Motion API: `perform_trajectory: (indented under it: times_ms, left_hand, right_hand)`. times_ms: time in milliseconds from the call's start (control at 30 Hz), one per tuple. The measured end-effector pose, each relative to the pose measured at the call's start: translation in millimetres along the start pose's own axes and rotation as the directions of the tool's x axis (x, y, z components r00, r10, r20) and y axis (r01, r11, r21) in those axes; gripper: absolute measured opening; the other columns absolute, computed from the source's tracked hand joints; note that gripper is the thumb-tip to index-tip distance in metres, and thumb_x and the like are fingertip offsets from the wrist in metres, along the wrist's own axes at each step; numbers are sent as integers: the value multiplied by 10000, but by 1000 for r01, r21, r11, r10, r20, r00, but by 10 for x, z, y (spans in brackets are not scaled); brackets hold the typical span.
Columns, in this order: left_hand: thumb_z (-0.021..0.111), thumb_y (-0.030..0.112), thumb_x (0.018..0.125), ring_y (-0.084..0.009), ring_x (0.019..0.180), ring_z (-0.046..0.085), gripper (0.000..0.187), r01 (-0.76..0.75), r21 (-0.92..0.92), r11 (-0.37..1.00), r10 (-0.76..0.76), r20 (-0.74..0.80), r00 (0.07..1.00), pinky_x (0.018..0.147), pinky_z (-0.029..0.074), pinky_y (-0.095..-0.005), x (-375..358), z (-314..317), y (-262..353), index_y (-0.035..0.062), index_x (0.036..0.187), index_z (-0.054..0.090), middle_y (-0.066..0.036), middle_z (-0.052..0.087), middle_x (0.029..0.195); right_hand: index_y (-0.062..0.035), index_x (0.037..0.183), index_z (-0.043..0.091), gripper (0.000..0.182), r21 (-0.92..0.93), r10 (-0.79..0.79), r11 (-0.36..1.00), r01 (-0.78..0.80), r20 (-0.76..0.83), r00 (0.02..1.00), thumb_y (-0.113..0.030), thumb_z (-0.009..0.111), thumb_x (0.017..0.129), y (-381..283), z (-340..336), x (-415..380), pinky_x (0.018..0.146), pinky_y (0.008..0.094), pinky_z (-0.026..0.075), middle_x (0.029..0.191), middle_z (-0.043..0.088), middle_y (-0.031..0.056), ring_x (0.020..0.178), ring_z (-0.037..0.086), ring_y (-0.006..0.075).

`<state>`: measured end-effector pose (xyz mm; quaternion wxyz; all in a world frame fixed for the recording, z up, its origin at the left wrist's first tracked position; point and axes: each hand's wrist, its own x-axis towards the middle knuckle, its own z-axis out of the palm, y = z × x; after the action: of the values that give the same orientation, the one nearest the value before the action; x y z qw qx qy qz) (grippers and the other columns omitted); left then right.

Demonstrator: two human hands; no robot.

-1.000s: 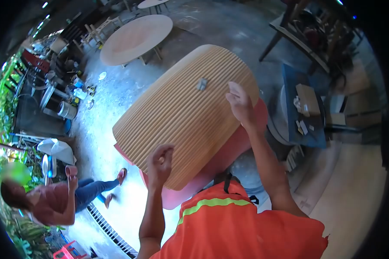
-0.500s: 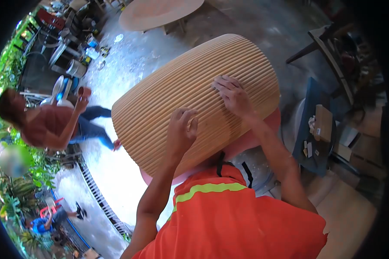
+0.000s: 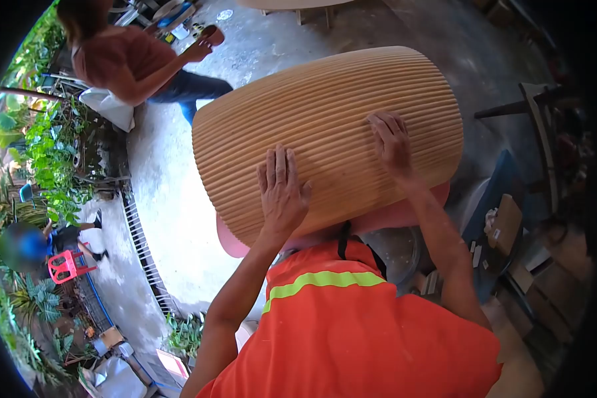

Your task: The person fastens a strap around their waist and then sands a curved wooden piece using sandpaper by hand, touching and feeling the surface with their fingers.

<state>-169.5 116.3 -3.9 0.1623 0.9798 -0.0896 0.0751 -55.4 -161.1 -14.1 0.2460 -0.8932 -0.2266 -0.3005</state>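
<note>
A curved wooden panel [image 3: 331, 119] with long parallel ridges lies in front of me, tilted, with its lower edge close to my body. My left hand [image 3: 284, 189] rests palm down on its lower middle part, fingers stretched along the surface. Further right, my right hand [image 3: 393, 147] touches the ridges with slightly bent, parted fingers. Nothing shows under either hand, though the palms are hidden. Below the panel, a pink support [image 3: 231, 237] sticks out at the left and right.
A person [image 3: 129, 63] at upper left walks holding a brown cup-like object [image 3: 212, 35]. Another person sits beside a red plastic chair [image 3: 66, 266]. At right stands a dark blue surface [image 3: 491, 219] bearing a cardboard box [image 3: 505, 224]. A round tabletop [image 3: 295, 3] is at the top.
My left hand has gone from curled to flat on the panel. My right hand remains on the ridges. The view has shifted, and the walking person has moved up in it.
</note>
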Motion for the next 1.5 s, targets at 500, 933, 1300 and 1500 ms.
perform_trajectory:
  times_ms: [500, 933, 1300, 1500]
  left_hand:
    - [662, 292, 929, -317, 1492, 334, 658, 89, 121, 989, -65, -194, 979, 1245, 205, -549, -223, -236, -580, 94, 1526, 468, -89, 421, 1552]
    - [674, 122, 922, -404, 1439, 360, 600, 55, -40, 998, -64, -310, 949, 1207, 287, -530, -398, -320, -1033, 67, 1494, 501, -150, 476, 1491]
    - [669, 110, 943, -401, 1349, 473, 390, -73, -93, 993, 30, -397, 917, 1118, 392, -539, 568, -558, -664, 63, 1328, 634, -193, 545, 1391]
    - [648, 202, 983, -400, 1346, 476, 409, 63, -98, 993, -82, -211, 974, 1112, 393, -522, 1226, -116, -418, 43, 1358, 610, -205, 537, 1432]
  right_hand:
    - [-17, 1198, 700, 252, 17, -4, 1000, 3, 44, 999, -27, 615, 960, -293, 127, -15, 1021, 445, 486, 1197, 654, 146, 1184, 585, 345]
    - [-2, 1202, 692, 329, -173, 8, 985, 8, 92, 996, -38, 569, 899, -595, 79, -4, 1082, 437, 463, 1221, 695, 116, 1214, 592, 319]
    - [-29, 1251, 679, 333, -240, 63, 970, -38, 97, 993, -104, 619, 932, 458, -256, -106, 1072, 440, 490, 1277, 649, 141, 1275, 559, 326]
    - [-34, 1215, 686, 308, -118, -3, 993, 18, 126, 992, -109, 646, 919, 649, -440, -61, 1063, 421, 499, 1239, 667, 95, 1239, 589, 300]
